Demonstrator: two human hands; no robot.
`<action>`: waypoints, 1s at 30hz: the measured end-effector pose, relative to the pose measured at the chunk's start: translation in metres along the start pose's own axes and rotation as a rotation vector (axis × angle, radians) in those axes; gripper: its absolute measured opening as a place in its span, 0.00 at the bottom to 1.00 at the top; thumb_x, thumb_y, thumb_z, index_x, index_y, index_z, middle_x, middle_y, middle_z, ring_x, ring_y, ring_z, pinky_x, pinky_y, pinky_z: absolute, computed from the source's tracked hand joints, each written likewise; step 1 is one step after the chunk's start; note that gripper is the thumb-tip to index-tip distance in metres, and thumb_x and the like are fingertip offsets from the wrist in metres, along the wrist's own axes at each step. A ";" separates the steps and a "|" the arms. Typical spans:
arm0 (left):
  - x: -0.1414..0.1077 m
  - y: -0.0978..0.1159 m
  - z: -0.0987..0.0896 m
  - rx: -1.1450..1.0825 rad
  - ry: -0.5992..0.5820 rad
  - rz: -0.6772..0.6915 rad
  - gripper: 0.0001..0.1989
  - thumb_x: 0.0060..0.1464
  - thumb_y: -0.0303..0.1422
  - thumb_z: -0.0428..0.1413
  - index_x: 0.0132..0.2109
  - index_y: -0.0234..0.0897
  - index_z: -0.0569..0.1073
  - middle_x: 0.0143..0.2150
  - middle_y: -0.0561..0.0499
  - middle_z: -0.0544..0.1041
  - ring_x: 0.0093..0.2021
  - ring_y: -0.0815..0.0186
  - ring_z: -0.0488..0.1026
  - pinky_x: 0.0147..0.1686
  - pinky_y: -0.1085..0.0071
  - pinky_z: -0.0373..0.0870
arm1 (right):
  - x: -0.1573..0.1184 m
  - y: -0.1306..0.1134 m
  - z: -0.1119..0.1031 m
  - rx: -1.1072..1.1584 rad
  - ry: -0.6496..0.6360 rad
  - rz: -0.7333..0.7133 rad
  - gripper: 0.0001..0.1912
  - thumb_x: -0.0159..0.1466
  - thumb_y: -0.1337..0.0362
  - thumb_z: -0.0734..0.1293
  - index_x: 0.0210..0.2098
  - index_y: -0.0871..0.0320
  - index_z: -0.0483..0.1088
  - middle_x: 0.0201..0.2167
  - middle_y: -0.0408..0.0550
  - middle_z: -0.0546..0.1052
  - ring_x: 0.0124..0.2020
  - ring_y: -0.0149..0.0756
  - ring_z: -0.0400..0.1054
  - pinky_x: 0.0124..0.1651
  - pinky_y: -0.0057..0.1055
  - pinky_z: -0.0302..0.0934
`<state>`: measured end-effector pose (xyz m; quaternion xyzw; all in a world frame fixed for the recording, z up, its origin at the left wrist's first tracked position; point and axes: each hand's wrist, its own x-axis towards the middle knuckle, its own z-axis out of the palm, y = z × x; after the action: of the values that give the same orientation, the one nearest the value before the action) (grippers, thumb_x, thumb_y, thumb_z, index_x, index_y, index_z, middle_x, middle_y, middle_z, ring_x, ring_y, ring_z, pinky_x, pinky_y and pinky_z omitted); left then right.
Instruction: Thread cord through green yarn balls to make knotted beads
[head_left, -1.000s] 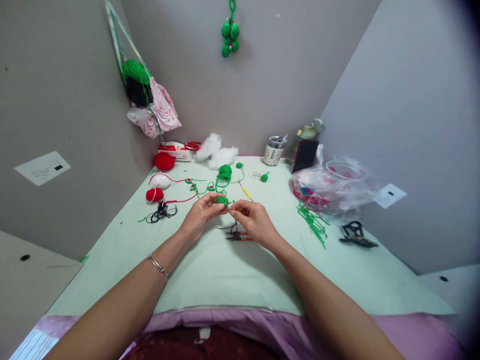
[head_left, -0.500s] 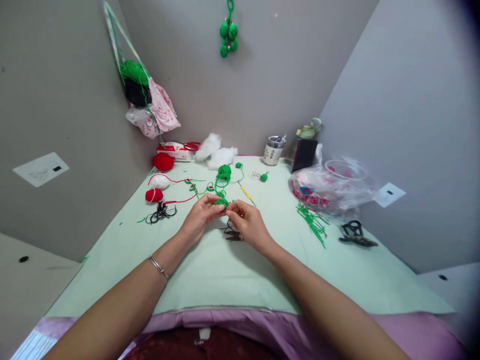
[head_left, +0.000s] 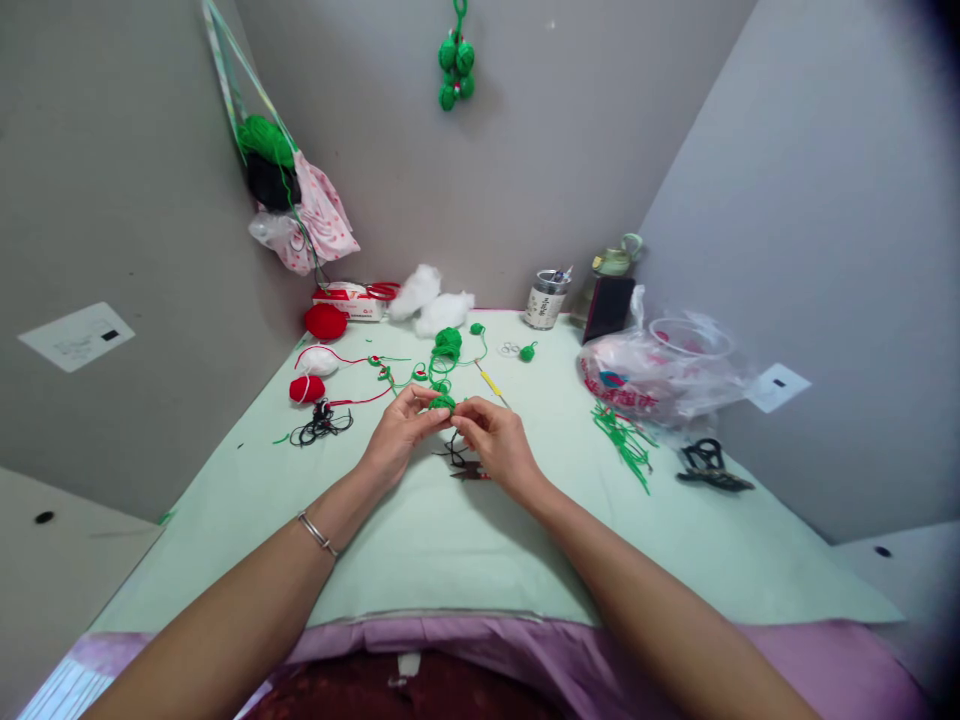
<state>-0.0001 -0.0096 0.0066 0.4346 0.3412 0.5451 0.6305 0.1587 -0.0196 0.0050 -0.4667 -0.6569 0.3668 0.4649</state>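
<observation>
Green yarnwork [head_left: 442, 402] lies within left grip [head_left: 399, 435], beside right grip [head_left: 493, 440].

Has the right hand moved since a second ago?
Yes, slightly left: the right hand now hides more of the snips lying on the table.

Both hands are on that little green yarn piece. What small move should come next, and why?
Probably steady it with the left hand and draw the right hand slightly away: the left grips the green piece, the right's fingertips meet at its edge.
</observation>
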 end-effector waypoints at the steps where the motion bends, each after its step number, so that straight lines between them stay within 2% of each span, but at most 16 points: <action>1: 0.000 0.000 0.000 -0.001 -0.001 0.002 0.16 0.44 0.31 0.68 0.38 0.37 0.71 0.34 0.55 0.73 0.38 0.69 0.72 0.48 0.64 0.72 | 0.001 0.000 -0.001 -0.013 -0.005 -0.003 0.05 0.62 0.62 0.65 0.31 0.55 0.72 0.23 0.41 0.70 0.24 0.32 0.61 0.29 0.28 0.57; 8: 0.002 0.001 -0.002 0.003 0.009 0.007 0.16 0.44 0.32 0.69 0.38 0.36 0.71 0.34 0.54 0.75 0.38 0.67 0.74 0.48 0.62 0.73 | 0.001 0.004 -0.007 -0.139 0.018 -0.092 0.09 0.61 0.63 0.66 0.38 0.57 0.77 0.28 0.45 0.75 0.27 0.32 0.64 0.30 0.27 0.57; 13: 0.003 0.002 -0.003 0.008 0.004 -0.001 0.16 0.44 0.32 0.69 0.38 0.36 0.71 0.35 0.53 0.76 0.39 0.66 0.75 0.49 0.62 0.73 | 0.001 0.007 -0.006 -0.155 0.015 -0.111 0.10 0.61 0.63 0.66 0.39 0.56 0.78 0.29 0.46 0.76 0.27 0.32 0.64 0.30 0.27 0.57; 20: 0.003 0.002 -0.003 0.039 -0.017 0.027 0.16 0.44 0.32 0.69 0.38 0.36 0.71 0.35 0.55 0.73 0.38 0.68 0.73 0.48 0.63 0.72 | 0.000 0.000 -0.004 0.013 -0.004 0.028 0.07 0.60 0.62 0.66 0.33 0.58 0.75 0.20 0.40 0.68 0.22 0.29 0.59 0.26 0.27 0.54; 25: 0.004 -0.003 -0.004 0.086 -0.035 0.059 0.17 0.44 0.33 0.69 0.38 0.36 0.71 0.37 0.55 0.73 0.36 0.68 0.73 0.42 0.67 0.71 | 0.002 -0.004 -0.004 0.092 0.000 0.062 0.06 0.58 0.62 0.67 0.28 0.58 0.72 0.19 0.39 0.68 0.21 0.28 0.60 0.25 0.26 0.55; 28: 0.004 -0.005 -0.005 0.150 -0.043 0.088 0.16 0.44 0.33 0.69 0.38 0.36 0.72 0.37 0.55 0.73 0.35 0.69 0.73 0.39 0.70 0.68 | 0.005 -0.005 -0.007 0.225 -0.031 0.143 0.09 0.55 0.59 0.71 0.28 0.58 0.68 0.18 0.39 0.70 0.20 0.29 0.63 0.26 0.27 0.59; 30: 0.005 -0.005 -0.006 0.202 -0.050 0.111 0.15 0.45 0.33 0.68 0.38 0.36 0.72 0.38 0.54 0.73 0.36 0.68 0.73 0.40 0.70 0.68 | 0.006 -0.007 -0.011 0.362 -0.082 0.209 0.13 0.52 0.58 0.73 0.29 0.58 0.67 0.20 0.40 0.72 0.22 0.30 0.67 0.30 0.29 0.65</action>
<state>-0.0024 -0.0038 -0.0004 0.5278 0.3541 0.5310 0.5605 0.1670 -0.0150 0.0161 -0.4258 -0.5468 0.5436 0.4735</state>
